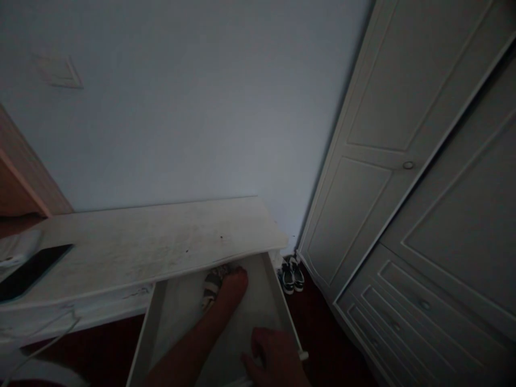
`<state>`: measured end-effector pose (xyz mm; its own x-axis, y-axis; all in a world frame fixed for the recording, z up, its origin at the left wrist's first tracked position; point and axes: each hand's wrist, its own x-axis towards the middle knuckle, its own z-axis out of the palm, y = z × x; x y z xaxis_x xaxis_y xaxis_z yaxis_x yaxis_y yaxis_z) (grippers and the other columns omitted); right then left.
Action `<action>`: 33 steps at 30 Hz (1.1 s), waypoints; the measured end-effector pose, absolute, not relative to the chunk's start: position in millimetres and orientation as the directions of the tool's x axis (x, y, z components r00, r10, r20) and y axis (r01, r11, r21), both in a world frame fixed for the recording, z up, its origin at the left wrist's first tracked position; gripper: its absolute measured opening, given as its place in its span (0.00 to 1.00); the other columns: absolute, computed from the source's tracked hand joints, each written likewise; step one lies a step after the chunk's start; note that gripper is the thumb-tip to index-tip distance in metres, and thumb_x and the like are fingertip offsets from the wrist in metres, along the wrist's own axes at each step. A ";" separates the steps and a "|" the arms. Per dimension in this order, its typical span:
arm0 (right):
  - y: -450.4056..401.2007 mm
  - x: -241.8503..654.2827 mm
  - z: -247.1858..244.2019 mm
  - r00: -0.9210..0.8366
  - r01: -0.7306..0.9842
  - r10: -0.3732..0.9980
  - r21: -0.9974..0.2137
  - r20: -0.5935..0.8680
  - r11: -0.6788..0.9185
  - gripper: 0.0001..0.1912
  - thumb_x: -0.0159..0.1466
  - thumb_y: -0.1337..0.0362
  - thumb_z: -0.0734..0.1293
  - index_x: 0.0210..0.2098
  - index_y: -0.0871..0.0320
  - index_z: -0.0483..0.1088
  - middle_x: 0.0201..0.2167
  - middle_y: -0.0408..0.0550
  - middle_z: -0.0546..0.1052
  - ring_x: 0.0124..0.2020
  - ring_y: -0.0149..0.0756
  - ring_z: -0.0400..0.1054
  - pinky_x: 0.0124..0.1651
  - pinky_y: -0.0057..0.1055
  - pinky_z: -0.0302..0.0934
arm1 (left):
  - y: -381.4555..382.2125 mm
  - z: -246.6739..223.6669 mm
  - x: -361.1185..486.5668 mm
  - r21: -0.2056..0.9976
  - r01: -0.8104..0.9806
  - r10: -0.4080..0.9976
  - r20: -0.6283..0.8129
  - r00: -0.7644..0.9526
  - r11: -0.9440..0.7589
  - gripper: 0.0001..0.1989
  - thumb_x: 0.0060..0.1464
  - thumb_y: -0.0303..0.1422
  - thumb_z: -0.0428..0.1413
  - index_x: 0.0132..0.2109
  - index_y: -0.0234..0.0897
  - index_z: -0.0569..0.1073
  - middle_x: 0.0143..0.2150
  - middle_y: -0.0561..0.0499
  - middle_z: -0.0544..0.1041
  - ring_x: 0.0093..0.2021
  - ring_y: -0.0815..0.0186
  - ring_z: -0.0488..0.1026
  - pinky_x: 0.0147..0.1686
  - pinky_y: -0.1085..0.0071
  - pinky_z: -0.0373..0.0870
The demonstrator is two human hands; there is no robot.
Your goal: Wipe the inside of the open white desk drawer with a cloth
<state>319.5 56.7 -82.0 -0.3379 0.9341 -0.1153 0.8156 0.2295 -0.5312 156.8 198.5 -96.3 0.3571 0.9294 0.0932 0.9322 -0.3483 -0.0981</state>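
A shallow pale drawer [258,306] is pulled out from under a white worn tabletop [161,236]. Deep inside it, near the back, lies a small bundled piece of striped cloth [212,287] in dark and light bands. My left hand [236,280] reaches into the drawer with its fingers curled against the cloth; the fingertips are hidden, and the hand looks closed on it. Over the drawer's front right part hovers my right hand [276,352], its fingers bent and the thumb apart, with nothing visible between them.
A black phone [34,271] lies at the tabletop's left, beside a white object [18,247]. A pale cable [48,346] hangs below. Dark sneakers [292,274] stand on the red floor at right, before a white wardrobe [363,161]. A switch [58,71] is on the wall.
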 end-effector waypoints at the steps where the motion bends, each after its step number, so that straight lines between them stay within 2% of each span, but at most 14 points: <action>1: 56.5 319.8 -81.8 -0.333 0.819 0.936 -0.526 -0.115 0.227 0.11 0.63 0.51 0.70 0.33 0.51 0.71 0.36 0.45 0.82 0.37 0.41 0.74 0.38 0.33 0.53 | 194.3 -95.3 150.6 -0.097 0.935 0.932 0.100 0.349 -0.340 0.16 0.61 0.25 0.55 0.55 0.31 0.77 0.51 0.32 0.77 0.48 0.53 0.78 0.41 0.64 0.77; 5: 55.8 320.0 -79.2 -0.337 0.826 0.937 -0.506 -0.090 0.249 0.11 0.65 0.52 0.70 0.34 0.52 0.71 0.36 0.45 0.81 0.38 0.41 0.73 0.39 0.33 0.53 | 175.5 -90.5 122.8 -0.073 0.959 0.953 0.111 0.281 -0.274 0.17 0.62 0.27 0.54 0.56 0.36 0.77 0.55 0.35 0.76 0.52 0.54 0.75 0.43 0.64 0.76; 13: 54.7 318.7 -78.0 -0.348 0.833 0.937 -0.467 -0.026 0.296 0.12 0.67 0.52 0.69 0.34 0.53 0.70 0.34 0.45 0.80 0.37 0.40 0.72 0.39 0.32 0.51 | 146.0 -69.0 59.7 -0.021 0.998 0.988 0.143 0.057 -0.055 0.24 0.64 0.41 0.57 0.64 0.41 0.72 0.63 0.38 0.70 0.59 0.48 0.71 0.49 0.58 0.75; 18: 55.3 318.0 -79.9 -0.343 0.841 0.939 -0.451 -0.020 0.298 0.13 0.67 0.51 0.68 0.33 0.53 0.69 0.33 0.44 0.80 0.36 0.39 0.72 0.38 0.33 0.51 | 130.5 -60.5 38.8 -0.010 0.998 0.988 0.141 -0.061 0.063 0.27 0.61 0.36 0.61 0.66 0.50 0.71 0.66 0.39 0.67 0.58 0.48 0.72 0.48 0.59 0.75; 22: 54.8 317.2 -75.3 -0.348 0.842 0.937 -0.449 -0.031 0.298 0.13 0.68 0.51 0.67 0.34 0.53 0.70 0.33 0.45 0.80 0.36 0.39 0.72 0.37 0.33 0.51 | 122.2 -64.2 46.4 -0.016 0.994 0.982 0.162 -0.101 0.105 0.29 0.62 0.33 0.60 0.69 0.52 0.70 0.66 0.37 0.66 0.61 0.46 0.69 0.49 0.58 0.75; 25: 53.9 316.4 -73.2 -0.344 0.846 0.938 -0.442 -0.028 0.297 0.13 0.68 0.51 0.67 0.34 0.53 0.70 0.35 0.45 0.81 0.37 0.40 0.73 0.38 0.33 0.51 | 120.5 -72.4 56.6 -0.022 0.992 0.974 0.194 -0.115 0.122 0.26 0.67 0.40 0.56 0.70 0.49 0.69 0.67 0.34 0.66 0.61 0.43 0.69 0.51 0.53 0.74; 27: 53.6 316.1 -74.3 -0.336 0.852 0.941 -0.435 -0.025 0.293 0.13 0.67 0.51 0.68 0.34 0.53 0.70 0.35 0.45 0.81 0.38 0.40 0.73 0.39 0.33 0.51 | 122.2 -79.1 63.2 -0.026 0.990 0.968 0.215 -0.128 0.137 0.30 0.65 0.48 0.57 0.70 0.47 0.68 0.69 0.32 0.64 0.63 0.38 0.67 0.54 0.47 0.72; 29: 53.7 316.2 -76.6 -0.331 0.854 0.943 -0.430 -0.019 0.292 0.12 0.67 0.52 0.69 0.34 0.53 0.70 0.34 0.45 0.81 0.38 0.40 0.73 0.39 0.32 0.51 | 126.0 -85.0 68.4 -0.021 0.987 0.964 0.218 -0.153 0.161 0.33 0.61 0.51 0.61 0.69 0.48 0.70 0.72 0.32 0.62 0.67 0.33 0.62 0.56 0.40 0.70; 31: 54.3 316.5 -79.0 -0.331 0.853 0.944 -0.430 -0.011 0.294 0.11 0.67 0.53 0.69 0.34 0.53 0.71 0.34 0.44 0.81 0.38 0.39 0.73 0.39 0.32 0.51 | 131.1 -88.9 70.8 -0.008 0.982 0.959 0.219 -0.181 0.187 0.27 0.63 0.48 0.59 0.66 0.50 0.74 0.73 0.34 0.61 0.69 0.30 0.59 0.56 0.38 0.69; 33: 55.0 316.7 -80.5 -0.332 0.853 0.943 -0.431 -0.013 0.294 0.11 0.67 0.53 0.69 0.34 0.53 0.71 0.34 0.44 0.81 0.37 0.38 0.73 0.38 0.32 0.51 | 135.9 -90.3 69.4 -0.001 0.984 0.959 0.226 -0.172 0.177 0.19 0.68 0.41 0.53 0.63 0.50 0.76 0.72 0.34 0.62 0.70 0.31 0.60 0.54 0.38 0.71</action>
